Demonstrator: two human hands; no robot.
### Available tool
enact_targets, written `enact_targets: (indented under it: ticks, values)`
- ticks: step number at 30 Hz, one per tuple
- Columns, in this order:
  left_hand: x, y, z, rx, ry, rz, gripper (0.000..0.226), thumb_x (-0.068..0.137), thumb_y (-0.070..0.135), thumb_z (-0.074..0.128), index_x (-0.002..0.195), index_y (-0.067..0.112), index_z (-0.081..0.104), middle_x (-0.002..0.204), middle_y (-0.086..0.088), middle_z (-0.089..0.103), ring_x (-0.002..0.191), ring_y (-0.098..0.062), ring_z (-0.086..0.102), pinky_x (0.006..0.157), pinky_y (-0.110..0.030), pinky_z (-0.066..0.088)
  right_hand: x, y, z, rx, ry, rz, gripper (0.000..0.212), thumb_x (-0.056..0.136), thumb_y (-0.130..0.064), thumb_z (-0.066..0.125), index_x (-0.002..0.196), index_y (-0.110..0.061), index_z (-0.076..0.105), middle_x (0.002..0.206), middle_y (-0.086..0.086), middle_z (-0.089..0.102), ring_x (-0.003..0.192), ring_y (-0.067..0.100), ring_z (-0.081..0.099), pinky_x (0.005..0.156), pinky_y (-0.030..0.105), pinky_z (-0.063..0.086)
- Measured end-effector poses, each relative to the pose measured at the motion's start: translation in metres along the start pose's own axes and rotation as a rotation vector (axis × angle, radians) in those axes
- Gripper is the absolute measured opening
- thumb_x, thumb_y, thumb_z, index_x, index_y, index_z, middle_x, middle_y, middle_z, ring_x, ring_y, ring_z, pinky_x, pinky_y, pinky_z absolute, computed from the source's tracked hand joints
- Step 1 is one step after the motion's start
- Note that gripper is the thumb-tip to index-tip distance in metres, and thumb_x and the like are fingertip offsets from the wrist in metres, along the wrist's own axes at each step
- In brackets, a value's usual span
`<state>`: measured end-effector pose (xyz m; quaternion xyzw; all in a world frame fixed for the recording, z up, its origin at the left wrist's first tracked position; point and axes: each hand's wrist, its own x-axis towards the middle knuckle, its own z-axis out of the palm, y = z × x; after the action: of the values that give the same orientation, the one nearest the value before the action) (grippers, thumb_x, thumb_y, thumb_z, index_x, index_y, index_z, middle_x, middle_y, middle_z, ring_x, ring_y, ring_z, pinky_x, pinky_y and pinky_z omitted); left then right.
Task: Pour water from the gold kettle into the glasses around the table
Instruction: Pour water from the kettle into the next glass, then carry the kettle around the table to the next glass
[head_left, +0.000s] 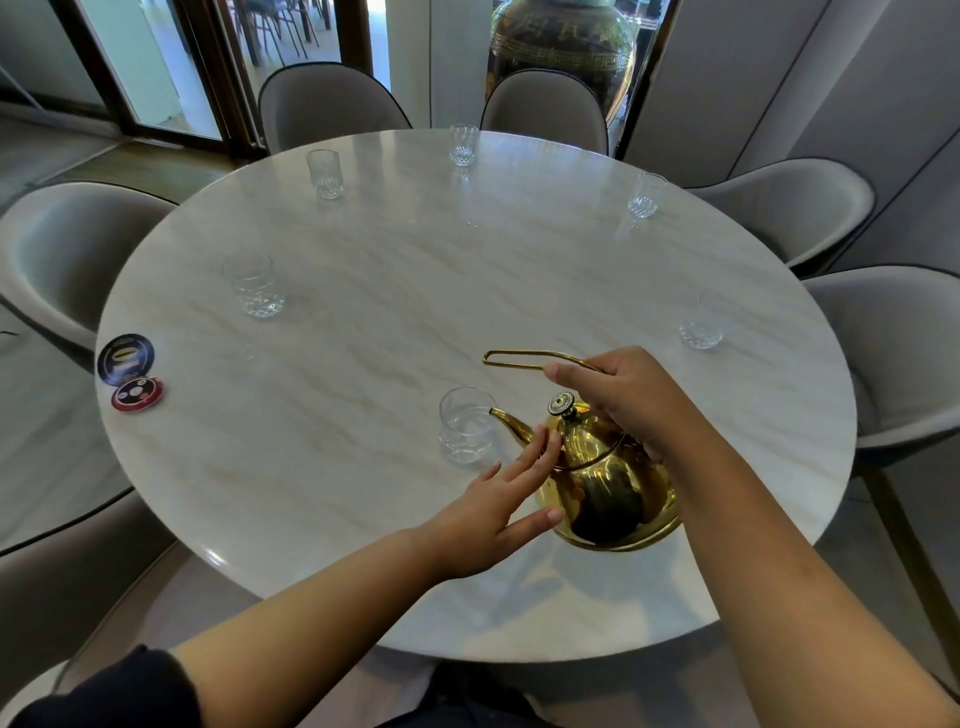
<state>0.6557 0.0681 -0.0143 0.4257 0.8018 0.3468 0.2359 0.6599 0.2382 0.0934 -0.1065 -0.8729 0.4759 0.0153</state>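
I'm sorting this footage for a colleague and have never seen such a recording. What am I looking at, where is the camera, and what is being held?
There is no machine here: a person works with bare hands. The single picture comes from a camera worn on their head, looking down over their arms. The right hand has its grip on the handle of a gold kettle, tilted so that its spout meets the rim of the nearest glass. The left hand lays straight fingers against the kettle's side. The round table also carries five more glasses near its edge and two discs at the left. Chairs stand around it.
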Motion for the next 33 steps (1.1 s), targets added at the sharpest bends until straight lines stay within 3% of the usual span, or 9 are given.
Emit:
enact_targets:
  ticks: [4, 7, 16, 22, 29, 33]
  values:
    - [0.000, 0.000, 0.000, -0.001, 0.000, 0.011, 0.067, 0.096, 0.048, 0.035, 0.146, 0.037, -0.008, 0.155, 0.014, -0.018, 0.142, -0.001, 0.002, 0.119, -0.036, 0.009, -0.004, 0.008, 0.000, 0.031, 0.028, -0.009, 0.047, 0.083, -0.040, 0.066, 0.053, -0.012, 0.044, 0.044, -0.004, 0.034, 0.037, 0.007, 0.028, 0.048, 0.026, 0.029]
    - [0.000, -0.001, 0.001, 0.018, 0.003, 0.008, 0.067, 0.094, 0.050, 0.035, 0.145, 0.041, -0.007, 0.155, 0.015, -0.018, 0.144, -0.007, 0.003, 0.119, -0.036, 0.010, -0.009, 0.014, 0.000, 0.096, 0.067, -0.014, 0.048, 0.084, -0.037, 0.066, 0.048, -0.017, 0.041, 0.038, -0.012, 0.032, 0.035, 0.004, 0.028, 0.047, 0.024, 0.028]
    - [0.002, 0.005, 0.004, 0.106, 0.024, -0.035, 0.066, 0.093, 0.053, 0.036, 0.145, 0.045, -0.004, 0.156, 0.017, -0.013, 0.143, -0.013, 0.015, 0.117, -0.033, 0.011, -0.030, 0.048, 0.006, 0.534, 0.206, 0.046, 0.057, 0.083, -0.031, 0.069, 0.037, -0.024, 0.036, 0.039, -0.010, 0.027, 0.037, 0.009, 0.020, 0.046, 0.026, 0.021]
    - [-0.004, 0.014, 0.019, 0.139, 0.043, -0.068, 0.063, 0.093, 0.053, 0.036, 0.148, 0.036, 0.010, 0.158, 0.013, -0.006, 0.145, -0.012, 0.009, 0.119, -0.037, 0.002, -0.059, 0.071, 0.014, 0.719, 0.273, 0.032, 0.059, 0.087, -0.020, 0.063, 0.034, -0.022, 0.038, 0.037, -0.011, 0.028, 0.036, 0.006, 0.022, 0.041, 0.019, 0.023]
    - [-0.027, 0.041, 0.052, 0.130, 0.170, -0.051, 0.056, 0.092, 0.053, 0.041, 0.143, 0.037, 0.023, 0.157, 0.012, 0.012, 0.141, -0.011, 0.017, 0.118, -0.040, 0.015, -0.111, 0.078, 0.011, 0.826, 0.315, 0.015, 0.057, 0.087, -0.019, 0.061, 0.032, -0.022, 0.044, 0.034, -0.012, 0.033, 0.034, 0.003, 0.030, 0.042, 0.014, 0.033]
    - [-0.045, 0.055, 0.077, 0.109, 0.213, -0.019, 0.057, 0.088, 0.059, 0.036, 0.140, 0.047, 0.016, 0.154, 0.011, 0.019, 0.140, -0.012, 0.020, 0.116, -0.040, 0.022, -0.148, 0.076, 0.010, 0.871, 0.338, 0.016, 0.059, 0.088, -0.012, 0.059, 0.030, -0.020, 0.050, 0.032, -0.012, 0.036, 0.031, -0.001, 0.033, 0.039, 0.011, 0.032]
